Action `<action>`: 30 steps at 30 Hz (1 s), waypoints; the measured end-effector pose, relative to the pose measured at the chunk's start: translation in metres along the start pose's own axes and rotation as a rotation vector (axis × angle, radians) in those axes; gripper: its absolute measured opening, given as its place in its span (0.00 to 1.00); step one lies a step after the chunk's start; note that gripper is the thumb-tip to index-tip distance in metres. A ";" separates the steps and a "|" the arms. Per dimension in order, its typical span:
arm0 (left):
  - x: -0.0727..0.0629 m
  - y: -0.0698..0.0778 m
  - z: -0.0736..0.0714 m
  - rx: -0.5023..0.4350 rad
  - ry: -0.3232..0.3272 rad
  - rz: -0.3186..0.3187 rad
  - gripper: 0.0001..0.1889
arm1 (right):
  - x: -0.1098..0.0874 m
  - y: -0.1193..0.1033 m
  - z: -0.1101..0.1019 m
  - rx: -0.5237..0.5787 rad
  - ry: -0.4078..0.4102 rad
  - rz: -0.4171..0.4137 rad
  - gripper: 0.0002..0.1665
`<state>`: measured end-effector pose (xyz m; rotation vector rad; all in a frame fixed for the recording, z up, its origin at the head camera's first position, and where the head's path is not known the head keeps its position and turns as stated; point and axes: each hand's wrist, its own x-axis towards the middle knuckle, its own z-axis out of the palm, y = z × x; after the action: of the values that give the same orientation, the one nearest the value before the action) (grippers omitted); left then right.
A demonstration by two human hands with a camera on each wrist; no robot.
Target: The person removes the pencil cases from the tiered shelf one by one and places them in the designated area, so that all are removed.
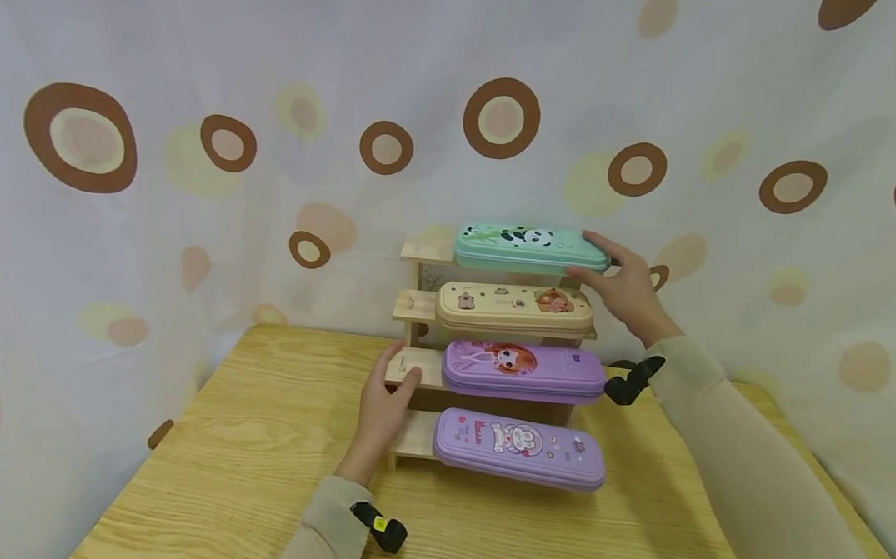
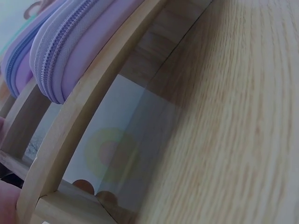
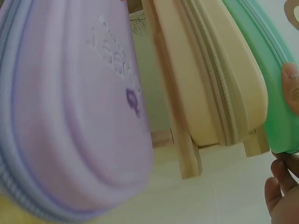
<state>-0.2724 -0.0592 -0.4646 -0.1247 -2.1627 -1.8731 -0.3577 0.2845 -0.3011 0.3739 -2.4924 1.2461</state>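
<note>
My right hand (image 1: 628,291) grips the right end of a mint green pencil case (image 1: 532,248) with pandas, on the top tier of a wooden stepped rack (image 1: 418,360). In the right wrist view the thumb (image 3: 290,77) lies on its side near the zipper, with fingers at its end. My left hand (image 1: 386,402) holds the left end of the rack's third tier from the top, thumb toward the front. A cream pencil case (image 1: 514,307) lies on the second tier, a purple one (image 1: 522,372) with a red-haired girl on the third, and a lilac bunny one (image 1: 519,449) on the lowest.
The rack stands on a wood-grain table (image 1: 276,439), close to a pale curtain (image 1: 277,72) with brown circles behind it. The cases overhang the right side of the tiers. A dark wrist camera (image 1: 634,381) on the right sleeve is right at the purple case.
</note>
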 end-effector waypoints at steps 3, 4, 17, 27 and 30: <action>-0.001 0.001 -0.001 0.002 0.001 -0.002 0.29 | -0.006 0.002 -0.005 0.010 0.012 0.005 0.44; -0.001 0.001 -0.001 0.004 0.003 -0.001 0.29 | -0.008 0.003 -0.007 0.014 0.020 0.006 0.44; 0.001 0.003 -0.004 0.023 0.005 -0.005 0.30 | -0.033 0.019 -0.036 0.005 0.116 0.016 0.41; -0.002 0.005 -0.004 0.027 -0.003 -0.008 0.30 | -0.067 0.031 -0.064 -0.058 0.148 0.091 0.41; -0.001 0.004 -0.005 0.028 -0.006 -0.009 0.30 | -0.078 0.038 -0.073 -0.035 0.148 0.118 0.40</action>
<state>-0.2692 -0.0629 -0.4601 -0.1156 -2.1967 -1.8486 -0.2882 0.3724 -0.3189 0.1219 -2.4363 1.2245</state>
